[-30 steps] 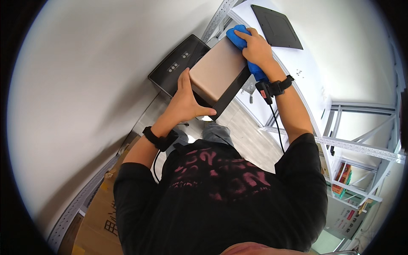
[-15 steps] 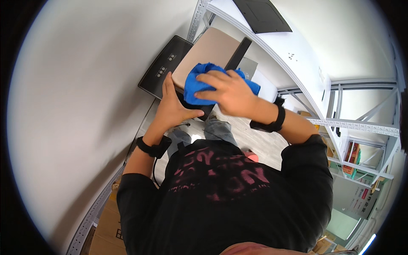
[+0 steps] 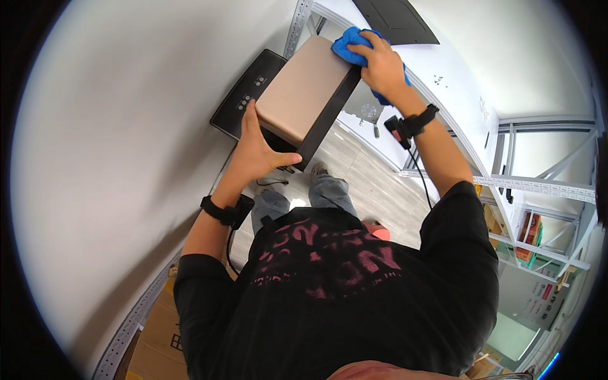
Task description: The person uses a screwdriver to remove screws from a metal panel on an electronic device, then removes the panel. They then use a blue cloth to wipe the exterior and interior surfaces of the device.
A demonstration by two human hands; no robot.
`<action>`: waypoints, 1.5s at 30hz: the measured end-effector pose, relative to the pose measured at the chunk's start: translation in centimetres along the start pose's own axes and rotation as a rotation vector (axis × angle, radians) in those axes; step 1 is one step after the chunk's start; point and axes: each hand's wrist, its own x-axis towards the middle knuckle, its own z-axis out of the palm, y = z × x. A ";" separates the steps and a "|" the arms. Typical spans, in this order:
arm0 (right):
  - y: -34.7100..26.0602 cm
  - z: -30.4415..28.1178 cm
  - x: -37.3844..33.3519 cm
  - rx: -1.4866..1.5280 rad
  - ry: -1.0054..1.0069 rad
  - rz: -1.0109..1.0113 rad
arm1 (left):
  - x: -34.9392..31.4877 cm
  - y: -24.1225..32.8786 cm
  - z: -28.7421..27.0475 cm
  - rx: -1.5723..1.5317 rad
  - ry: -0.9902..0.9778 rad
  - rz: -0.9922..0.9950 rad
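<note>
A box-like appliance with a smooth beige top (image 3: 307, 88) and black sides sits slanted in front of me; its exact kind I cannot tell. My left hand (image 3: 256, 149) grips its near end, thumb on the black front edge and fingers along the left corner. At the far right corner, my right hand (image 3: 384, 66) presses a crumpled blue cloth (image 3: 350, 46) against the edge, with part of the cloth hanging below the palm. Under the box's left side lies a black panel with round buttons (image 3: 244, 95).
A white shelf (image 3: 446, 73) on a perforated metal frame curves along the right, bearing a dark flat panel (image 3: 402, 19) and several small screws (image 3: 440, 80). A wall (image 3: 126, 126) rises close on the left. Cardboard (image 3: 158, 342) stands at lower left, and a red object (image 3: 378, 232) is on the floor.
My right hand has slid the blue cloth away from me and rightward, from the box's near part to its far right corner, uncovering the beige top. My left hand keeps its hold.
</note>
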 end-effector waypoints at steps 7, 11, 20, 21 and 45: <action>-9.3 -3.7 -5.2 0.145 -0.064 -0.141 | 0.1 -0.7 0.5 0.021 0.045 0.071; -14.8 -5.9 -8.0 0.288 -0.059 -0.257 | 0.3 -0.6 0.6 -0.010 0.008 0.059; -8.6 -2.9 -7.5 0.288 0.080 -0.099 | 0.0 0.5 0.5 -0.071 -0.015 0.051; -6.8 -2.1 -7.0 0.298 0.093 -0.040 | -0.2 0.8 0.5 -0.042 -0.016 0.043; 2.1 0.7 -5.3 0.408 0.210 -0.241 | -6.2 6.3 9.8 -0.239 0.727 -0.447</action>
